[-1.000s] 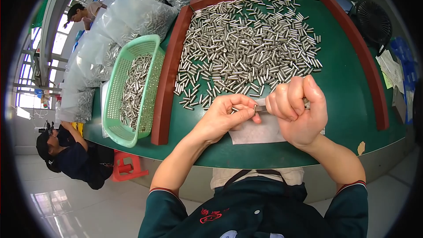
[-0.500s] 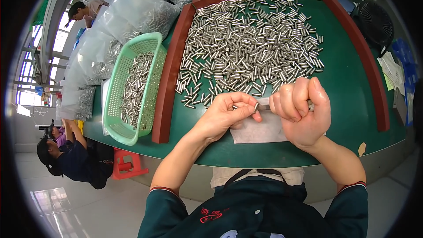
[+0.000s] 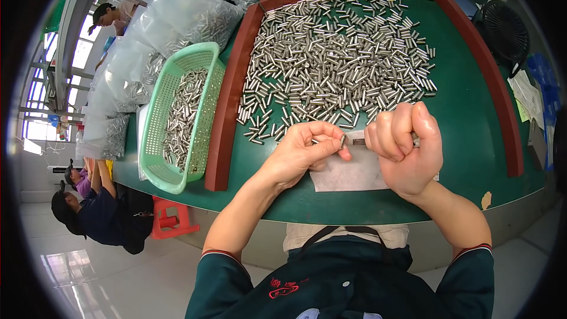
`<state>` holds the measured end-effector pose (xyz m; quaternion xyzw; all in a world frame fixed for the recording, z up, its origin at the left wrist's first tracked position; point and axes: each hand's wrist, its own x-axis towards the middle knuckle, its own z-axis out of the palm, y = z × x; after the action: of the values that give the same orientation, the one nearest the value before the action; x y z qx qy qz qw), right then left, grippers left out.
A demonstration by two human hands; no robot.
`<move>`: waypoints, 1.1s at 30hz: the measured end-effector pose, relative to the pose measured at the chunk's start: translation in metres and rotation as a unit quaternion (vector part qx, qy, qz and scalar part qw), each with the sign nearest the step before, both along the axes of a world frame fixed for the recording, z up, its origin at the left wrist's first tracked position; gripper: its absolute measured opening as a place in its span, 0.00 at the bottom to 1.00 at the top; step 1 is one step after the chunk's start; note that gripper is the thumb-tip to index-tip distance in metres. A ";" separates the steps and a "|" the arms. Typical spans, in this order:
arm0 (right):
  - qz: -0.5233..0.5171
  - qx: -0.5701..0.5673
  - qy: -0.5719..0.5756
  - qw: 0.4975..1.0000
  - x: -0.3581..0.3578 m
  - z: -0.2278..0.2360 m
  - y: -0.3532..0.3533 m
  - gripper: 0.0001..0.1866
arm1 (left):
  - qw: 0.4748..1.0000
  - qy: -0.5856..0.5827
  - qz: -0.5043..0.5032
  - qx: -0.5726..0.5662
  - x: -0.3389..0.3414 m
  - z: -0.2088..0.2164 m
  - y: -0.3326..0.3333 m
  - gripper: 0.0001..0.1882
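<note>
Roomy tabletop (image 3: 463, 112) between pins (image 3: 336, 62) and wooden-looking rail (image 3: 512, 147)

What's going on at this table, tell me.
A person's left hand pinches a small metal pin between thumb and fingers. The right hand is closed around a flat metal piece, mostly hidden, pointing toward that pin. Both hands are above a pale sheet. Beyond them, many loose pins lie on the green tabletop inside a red-brown border; left of it, a green basket holds more.
</note>
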<state>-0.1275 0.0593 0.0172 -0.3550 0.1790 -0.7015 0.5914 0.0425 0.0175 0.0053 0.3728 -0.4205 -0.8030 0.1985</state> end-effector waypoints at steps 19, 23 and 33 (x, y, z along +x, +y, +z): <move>-0.008 -0.020 0.052 0.998 0.004 0.005 0.005 0.23 | 0.998 0.030 -0.013 0.048 0.001 0.001 -0.001 0.05; -0.006 -0.031 0.051 0.998 0.003 0.004 0.005 0.23 | 0.998 0.030 -0.015 0.046 0.001 0.001 -0.001 0.05; 0.033 -0.058 0.003 0.998 0.001 0.004 0.005 0.22 | 0.997 0.044 -0.025 0.065 0.002 0.000 -0.001 0.05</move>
<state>-0.1264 0.0639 0.0211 -0.3960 0.1284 -0.6901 0.5921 0.0448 0.0165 0.0052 0.3382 -0.3676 -0.8491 0.1718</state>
